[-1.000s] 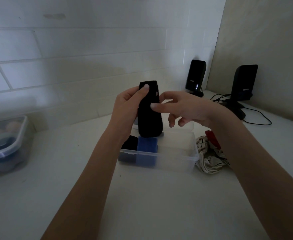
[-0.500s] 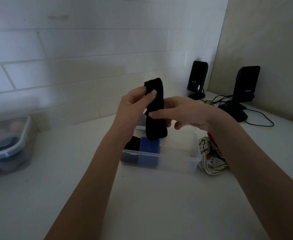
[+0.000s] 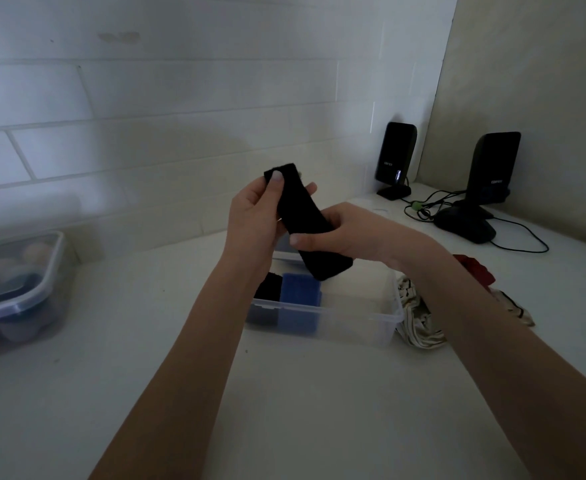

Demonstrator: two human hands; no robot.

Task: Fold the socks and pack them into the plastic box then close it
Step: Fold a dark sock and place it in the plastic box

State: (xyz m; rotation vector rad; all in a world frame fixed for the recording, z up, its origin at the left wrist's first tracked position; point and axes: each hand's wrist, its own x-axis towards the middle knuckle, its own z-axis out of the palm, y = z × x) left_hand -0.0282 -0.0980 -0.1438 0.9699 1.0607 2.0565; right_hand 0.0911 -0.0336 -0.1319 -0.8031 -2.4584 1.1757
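Head view shows both my arms reaching out over the white table (image 3: 284, 410), up from the bottom of the picture. My left hand (image 3: 253, 220) is raised, palm turned toward me. Its thumb presses on the top end of a black sock (image 3: 302, 220), and its fingers (image 3: 310, 188) curl round behind the sock, so that one tip peeks out on the right side. My right hand (image 3: 347, 233) comes in from the right, a bit lower. Its thumb lies flat across the front of the sock and the other fingers wrap round the back. So both hands grip the same sock.

I hold the sock in the air above the plastic box (image 3: 353, 323). It is a long flat strip, tilted, with the top end leaning left and the bottom end hanging down to the right, over the box.

On the table the plastic box sits open. A folded black sock (image 3: 269, 289) and a folded blue sock (image 3: 300, 292) stand side by side at its left end. Just right of the box lies a heap of more socks (image 3: 419, 320), pale with stripes and some red. Far left is another clear box with a lid (image 3: 17, 289). Two black speakers (image 3: 492, 164) with wires stand in the back corner.
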